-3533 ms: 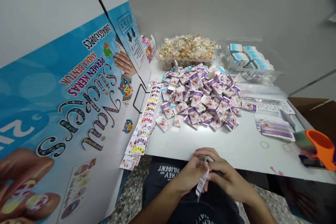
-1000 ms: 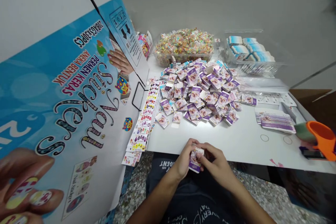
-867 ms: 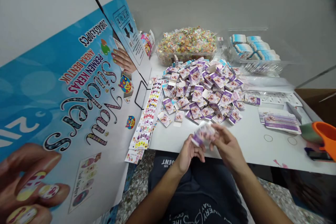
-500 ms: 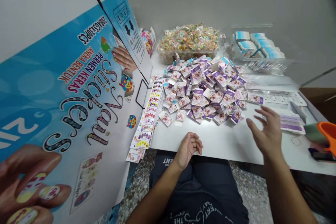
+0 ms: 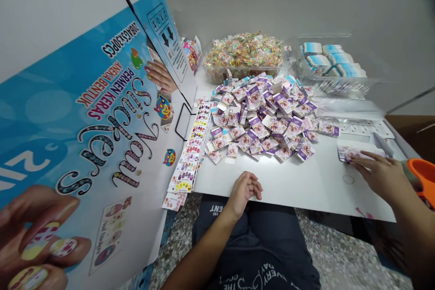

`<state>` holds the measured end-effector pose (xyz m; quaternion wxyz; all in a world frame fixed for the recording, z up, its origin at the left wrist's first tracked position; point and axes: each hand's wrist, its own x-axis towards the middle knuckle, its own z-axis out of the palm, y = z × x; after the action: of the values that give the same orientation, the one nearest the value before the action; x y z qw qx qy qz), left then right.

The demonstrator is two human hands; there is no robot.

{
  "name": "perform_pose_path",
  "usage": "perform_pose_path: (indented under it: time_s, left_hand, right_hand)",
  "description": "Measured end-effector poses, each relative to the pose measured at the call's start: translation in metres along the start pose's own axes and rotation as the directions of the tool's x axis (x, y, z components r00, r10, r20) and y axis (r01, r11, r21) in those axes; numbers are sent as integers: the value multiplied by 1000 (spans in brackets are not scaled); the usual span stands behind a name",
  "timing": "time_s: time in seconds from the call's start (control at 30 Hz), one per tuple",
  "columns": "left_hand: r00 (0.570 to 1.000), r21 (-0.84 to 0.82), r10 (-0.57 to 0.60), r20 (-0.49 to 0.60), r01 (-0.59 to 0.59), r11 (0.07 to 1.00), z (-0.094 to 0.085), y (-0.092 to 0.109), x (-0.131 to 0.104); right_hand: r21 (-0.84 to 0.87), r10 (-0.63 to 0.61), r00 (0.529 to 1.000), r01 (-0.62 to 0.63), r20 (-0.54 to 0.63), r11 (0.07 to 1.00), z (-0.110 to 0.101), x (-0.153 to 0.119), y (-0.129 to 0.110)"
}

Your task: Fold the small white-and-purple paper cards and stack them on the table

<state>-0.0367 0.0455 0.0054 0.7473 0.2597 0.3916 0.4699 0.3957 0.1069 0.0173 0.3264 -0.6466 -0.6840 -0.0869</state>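
My left hand (image 5: 245,192) rests at the table's front edge above my lap, its fingers loosely curled and a little apart, with nothing in it. Far to the right, my right hand (image 5: 387,176) reaches over a stack of flat purple-and-white cartons (image 5: 353,148). Its fingers are stretched out, and their tips touch the near side of the stack. A heap of small purple-and-white boxes (image 5: 260,118) covers the middle of the table; some have open flaps. A thin rubber band (image 5: 348,179) lies in front of the carton stack.
A clear tub of wrapped candies (image 5: 244,54) and a clear container of blue-and-white packs (image 5: 335,61) stand behind. Sticker strips (image 5: 192,154) lie along the left, beside a large printed carton (image 5: 112,113). Orange-handled scissors (image 5: 421,174) are at far right.
My right hand has moved right and come down on the carton stack. The stack and the rubber band have shifted left. My left hand has stayed put.
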Motion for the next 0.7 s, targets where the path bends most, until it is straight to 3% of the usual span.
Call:
perform_pose_path:
  time_s: [0.07,0.13,0.2,0.27,0.37,0.43,0.47,0.53,0.6,0.63,0.7]
  left_hand:
    - [999,41,1,-44,1,999,4,-2,0]
    - [996,99,8,-90,0,995,10,-4,-1]
    - [997,159,13,-78,0,987,18,-4,-5]
    - [1000,181,1,2,-1,984,26,-2,-10]
    - [986,90,-103,128,92,992,30,2,-19]
    - [972,17,-181,150,180,983,27,3,-24]
    - [969,0,-195,155,197,980,23,2,-25]
    - [965,17,-185,188,185,983,15,-1,-27]
    - [954,55,-169,249,160,986,6,-4,-28]
    - [948,63,-168,271,157,986,3,-6,-28]
    - [945,45,-170,279,164,985,-3,-9,-30]
  right_hand:
    - [-101,-101,995,100,-8,990,-5,-10,-20]
    - [-154,-211,970,192,-121,969,-8,-32,-58]
    - [-39,-345,925,343,-160,938,-6,-61,-109]
    - [149,-514,853,522,-95,840,-2,-89,-165]
    - [307,-649,756,639,-82,706,7,-114,-233]
    - [365,-622,776,611,-103,702,11,-120,-260]
    - [401,-575,811,564,-106,722,12,-120,-270]
    - [487,-398,915,380,-71,786,11,-119,-283]
    - [565,-189,982,140,29,813,9,-115,-292]
    - [592,-120,987,36,103,805,7,-112,-295]
    - [633,-107,957,-92,269,768,5,-103,-299]
